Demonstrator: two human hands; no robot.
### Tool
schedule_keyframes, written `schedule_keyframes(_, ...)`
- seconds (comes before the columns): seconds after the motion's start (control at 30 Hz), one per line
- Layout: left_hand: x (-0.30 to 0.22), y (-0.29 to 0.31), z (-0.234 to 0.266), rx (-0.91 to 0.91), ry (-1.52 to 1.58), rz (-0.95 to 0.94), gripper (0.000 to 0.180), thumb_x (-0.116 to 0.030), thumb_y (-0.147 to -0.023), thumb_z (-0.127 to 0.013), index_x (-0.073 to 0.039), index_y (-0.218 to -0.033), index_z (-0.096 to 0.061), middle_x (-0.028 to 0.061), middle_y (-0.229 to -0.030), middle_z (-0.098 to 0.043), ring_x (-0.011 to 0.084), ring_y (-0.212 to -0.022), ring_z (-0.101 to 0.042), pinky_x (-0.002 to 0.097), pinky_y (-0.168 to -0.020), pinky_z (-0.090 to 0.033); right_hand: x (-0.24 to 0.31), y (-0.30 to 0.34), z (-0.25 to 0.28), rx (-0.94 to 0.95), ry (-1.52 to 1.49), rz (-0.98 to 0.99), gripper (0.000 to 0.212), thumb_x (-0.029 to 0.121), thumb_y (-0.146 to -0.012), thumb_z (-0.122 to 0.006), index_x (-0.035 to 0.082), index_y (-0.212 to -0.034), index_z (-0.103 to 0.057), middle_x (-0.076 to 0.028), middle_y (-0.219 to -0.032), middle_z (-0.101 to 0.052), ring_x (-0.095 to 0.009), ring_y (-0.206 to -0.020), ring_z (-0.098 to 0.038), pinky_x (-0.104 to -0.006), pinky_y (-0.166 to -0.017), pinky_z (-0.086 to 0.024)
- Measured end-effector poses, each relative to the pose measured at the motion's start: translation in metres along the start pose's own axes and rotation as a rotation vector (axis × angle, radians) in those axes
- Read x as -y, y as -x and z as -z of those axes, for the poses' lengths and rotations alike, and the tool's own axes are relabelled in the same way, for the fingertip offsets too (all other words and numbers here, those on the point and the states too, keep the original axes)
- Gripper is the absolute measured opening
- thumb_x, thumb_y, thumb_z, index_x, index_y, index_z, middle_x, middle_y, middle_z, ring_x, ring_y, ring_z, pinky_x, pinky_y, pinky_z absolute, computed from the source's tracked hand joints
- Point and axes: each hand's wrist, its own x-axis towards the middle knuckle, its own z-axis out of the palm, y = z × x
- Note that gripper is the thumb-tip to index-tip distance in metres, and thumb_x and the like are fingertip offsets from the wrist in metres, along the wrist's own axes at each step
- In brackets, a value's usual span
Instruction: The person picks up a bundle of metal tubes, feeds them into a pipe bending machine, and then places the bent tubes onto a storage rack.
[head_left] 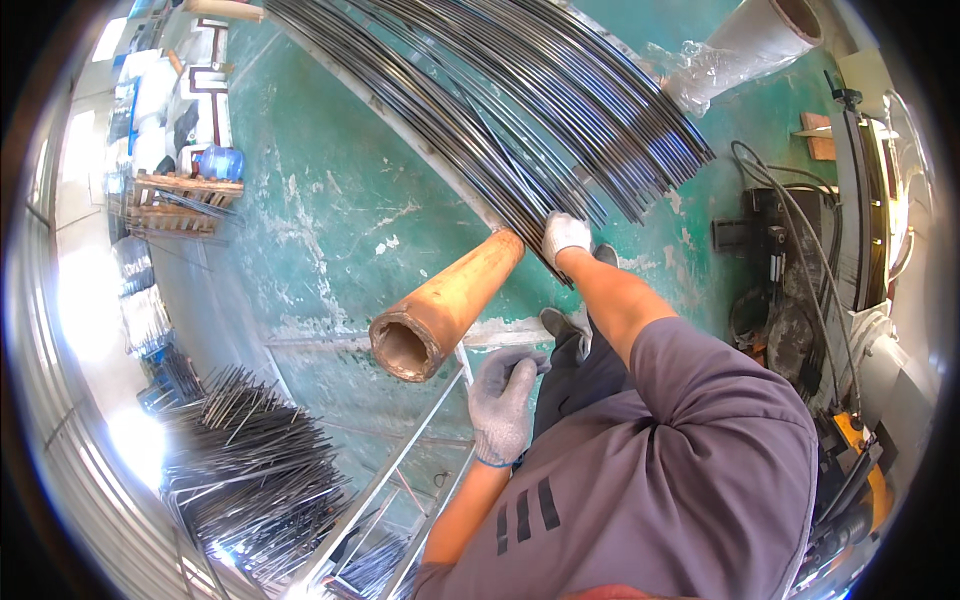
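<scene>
Long, thin dark metal rods [520, 90] lie side by side in a broad layer, running from the top of the head view toward me. My right hand [567, 235], in a pale work glove, is closed at the near ends of the left-hand rods; its fingertips are partly hidden. In front of my body is my left hand [503, 402], in a greyish glove with darker fingers. Its fingers are half bent and apart from the thumb, with nothing visible between them. Just beyond it lies a thick yellowish-brown tube [450, 305] with a hollow near end.
A metal frame [400, 460] stands beside my left arm. Many loose rods [255, 460] are heaped at lower left. A wooden pallet [185, 205] carries a blue bottle [220, 163]. Machinery with cables [790, 260] stands right; a plastic-wrapped tube [745, 55] lies far right.
</scene>
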Motion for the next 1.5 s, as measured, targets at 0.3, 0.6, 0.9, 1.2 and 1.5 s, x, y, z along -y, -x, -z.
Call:
schedule_keyframes(0.3, 0.014, -0.005, 0.001, 0.055, -0.105, -0.017, 0.018, 0.001, -0.100, -0.060, 0.008, -0.117, -0.063, 0.0162, -0.109, -0.070, 0.0234, -0.099, -0.071, 0.0388, -0.095, -0.058, -0.050, -0.018, 0.081, 0.258, -0.098, 0.046, 0.045, 0.026, -0.089, -0.072, -0.001, -0.125, -0.070, -0.026, -0.119, -0.073, -0.037, -0.113, -0.072, -0.0426, -0.097, -0.057)
schedule_keyframes(0.6, 0.022, -0.021, -0.019, 0.078, -0.020, 0.052, 0.018, -0.002, -0.101, -0.061, 0.008, -0.116, -0.062, 0.0184, -0.106, -0.071, 0.0243, -0.099, -0.071, 0.0388, -0.094, -0.059, -0.068, -0.007, 0.137, 0.393, -0.698, 0.010, 0.056, 0.026, -0.080, -0.091, -0.007, -0.120, -0.072, -0.013, -0.103, -0.075, -0.023, -0.094, -0.070, -0.0391, -0.088, -0.054)
schedule_keyframes(0.9, 0.021, -0.018, -0.030, 0.199, -0.031, 0.019, 0.020, -0.005, -0.103, -0.060, 0.007, -0.119, -0.061, 0.0164, -0.107, -0.072, 0.0223, -0.097, -0.071, 0.0368, -0.092, -0.059, -0.059, 0.003, 0.127, 0.171, -0.483, 0.017, 0.043, 0.029, -0.090, -0.081, -0.006, -0.113, -0.072, -0.013, -0.090, -0.075, -0.022, -0.078, -0.071, -0.0380, -0.075, -0.056)
schedule_keyframes(1.2, 0.029, -0.060, -0.037, 0.379, -0.051, 0.180, 0.023, -0.013, -0.102, -0.063, 0.004, -0.118, -0.063, 0.0145, -0.104, -0.072, 0.0231, -0.091, -0.071, 0.0373, -0.087, -0.059, -0.084, 0.169, 0.189, 0.131, -0.197, -0.097, 0.065, 0.057, -0.089, -0.075, -0.005, -0.109, -0.074, -0.033, -0.096, -0.071, -0.047, -0.095, -0.072, -0.0484, -0.080, -0.056)
schedule_keyframes(1.5, 0.075, -0.192, -0.053, 0.550, 0.580, 0.524, 0.046, -0.041, -0.105, -0.059, 0.002, -0.119, -0.064, 0.0181, -0.110, -0.070, 0.0358, -0.101, -0.067, 0.0496, -0.101, -0.053, -0.139, 0.533, 0.146, -0.125, 0.121, -0.610, 0.030, 0.038, -0.086, -0.073, 0.008, -0.086, -0.072, -0.020, -0.082, -0.073, -0.040, -0.083, -0.072, -0.0499, -0.077, -0.057)
